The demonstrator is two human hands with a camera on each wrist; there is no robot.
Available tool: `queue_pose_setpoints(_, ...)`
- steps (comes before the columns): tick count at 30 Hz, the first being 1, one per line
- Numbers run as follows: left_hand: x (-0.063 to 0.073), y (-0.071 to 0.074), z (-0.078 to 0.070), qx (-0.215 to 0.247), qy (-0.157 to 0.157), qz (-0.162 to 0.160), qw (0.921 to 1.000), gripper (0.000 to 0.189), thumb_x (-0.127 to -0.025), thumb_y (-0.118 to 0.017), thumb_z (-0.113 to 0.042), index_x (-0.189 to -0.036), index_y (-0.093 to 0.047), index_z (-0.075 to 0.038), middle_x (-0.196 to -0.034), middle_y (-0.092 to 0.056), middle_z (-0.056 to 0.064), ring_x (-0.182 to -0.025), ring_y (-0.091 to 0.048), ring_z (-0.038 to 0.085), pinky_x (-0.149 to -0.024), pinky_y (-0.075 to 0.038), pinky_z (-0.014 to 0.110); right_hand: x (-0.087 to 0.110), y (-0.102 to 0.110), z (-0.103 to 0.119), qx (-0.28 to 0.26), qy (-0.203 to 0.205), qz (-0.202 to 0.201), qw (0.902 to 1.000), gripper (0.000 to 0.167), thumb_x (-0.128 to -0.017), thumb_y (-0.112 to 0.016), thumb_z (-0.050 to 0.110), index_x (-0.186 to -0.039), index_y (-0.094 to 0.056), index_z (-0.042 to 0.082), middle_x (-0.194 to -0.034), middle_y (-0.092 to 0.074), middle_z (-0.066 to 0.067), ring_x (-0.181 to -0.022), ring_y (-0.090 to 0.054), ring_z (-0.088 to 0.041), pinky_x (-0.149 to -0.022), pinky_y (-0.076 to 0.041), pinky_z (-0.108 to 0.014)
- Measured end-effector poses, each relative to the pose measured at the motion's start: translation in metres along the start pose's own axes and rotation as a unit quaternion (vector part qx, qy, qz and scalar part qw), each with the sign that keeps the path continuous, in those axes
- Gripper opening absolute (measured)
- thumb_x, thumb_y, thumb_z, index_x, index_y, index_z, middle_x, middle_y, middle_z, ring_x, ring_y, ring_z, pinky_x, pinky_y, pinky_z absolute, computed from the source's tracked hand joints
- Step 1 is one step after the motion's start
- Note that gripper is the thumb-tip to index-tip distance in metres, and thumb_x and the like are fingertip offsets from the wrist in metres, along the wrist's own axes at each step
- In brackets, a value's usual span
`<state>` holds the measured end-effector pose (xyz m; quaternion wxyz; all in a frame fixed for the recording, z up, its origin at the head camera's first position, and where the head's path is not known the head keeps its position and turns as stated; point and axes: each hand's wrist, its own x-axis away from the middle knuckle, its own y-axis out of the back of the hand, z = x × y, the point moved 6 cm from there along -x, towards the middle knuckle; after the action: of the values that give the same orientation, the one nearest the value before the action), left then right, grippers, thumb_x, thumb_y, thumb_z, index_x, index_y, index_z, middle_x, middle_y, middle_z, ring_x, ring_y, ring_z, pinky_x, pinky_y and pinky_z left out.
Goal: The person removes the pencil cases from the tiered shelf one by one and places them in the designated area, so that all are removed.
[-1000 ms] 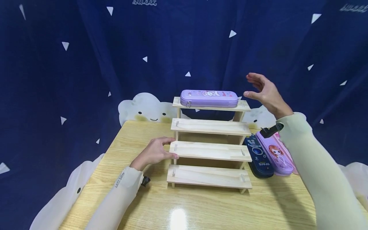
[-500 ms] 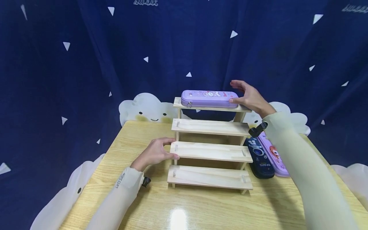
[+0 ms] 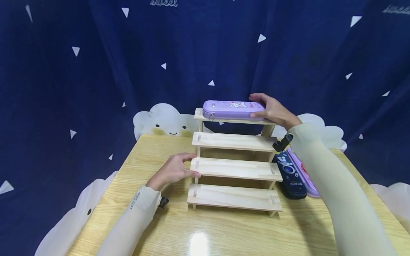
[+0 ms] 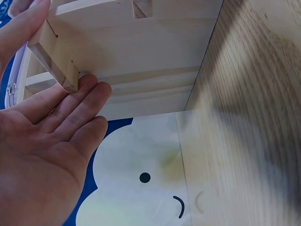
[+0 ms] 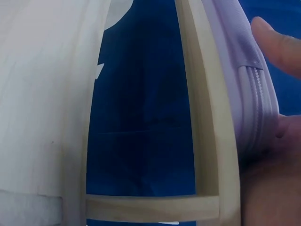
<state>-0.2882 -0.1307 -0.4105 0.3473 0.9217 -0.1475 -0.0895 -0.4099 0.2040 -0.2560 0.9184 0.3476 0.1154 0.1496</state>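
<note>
A four-step wooden rack [image 3: 235, 167] stands on the table in the head view. On its top step lies a lilac pencil case [image 3: 229, 109] with a cartoon print and a zip pull at its left end. My right hand [image 3: 275, 111] grips the case's right end, thumb on the front side and fingers over the back. In the right wrist view the zipped end of the pencil case [image 5: 251, 94] sits against the palm. My left hand [image 3: 174, 169] holds the left end of the second step from the bottom; in the left wrist view its fingers [image 4: 89, 101] reach behind the wooden upright.
Right of the rack lie a dark blue space-print pencil case [image 3: 290, 177] and a purple case [image 3: 309, 181], partly hidden by the right sleeve [image 3: 333, 185]. A navy curtain [image 3: 96, 71] with white triangles hangs behind the table [image 3: 160, 227].
My right hand has come left and down from beside the rack onto the right end of the lilac pencil case and taken hold of it. The left hand has stayed on the rack.
</note>
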Motion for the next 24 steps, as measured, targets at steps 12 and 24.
queue_pose_setpoints(12,-0.0002,-0.0011,0.0003,0.003,0.009,0.002,0.9999,0.089,-0.067,-0.091,-0.052,-0.143,-0.059,-0.016,-0.149,-0.058,0.007,-0.142,-0.050,0.031,-0.121,-0.038,0.052,-0.0025,-0.0025,-0.0054,0.007,-0.017,0.027,0.9995,0.092,-0.082,-0.082,0.036,-0.158,-0.033,0.017,-0.155,-0.041,-0.014,-0.135,-0.040,-0.036,-0.122,-0.030,-0.058)
queue_pose_setpoints(24,0.0009,-0.0010,0.0002,0.001,0.009,0.003,1.0000,0.089,-0.069,-0.090,-0.051,-0.143,-0.058,-0.014,-0.149,-0.058,0.008,-0.142,-0.050,0.032,-0.121,-0.038,0.054,0.0002,-0.0052,-0.0054,0.033,-0.052,-0.005,0.9981,0.083,-0.075,-0.086,0.051,-0.145,-0.052,0.021,-0.141,-0.053,-0.012,-0.124,-0.047,-0.033,-0.108,-0.039,-0.047)
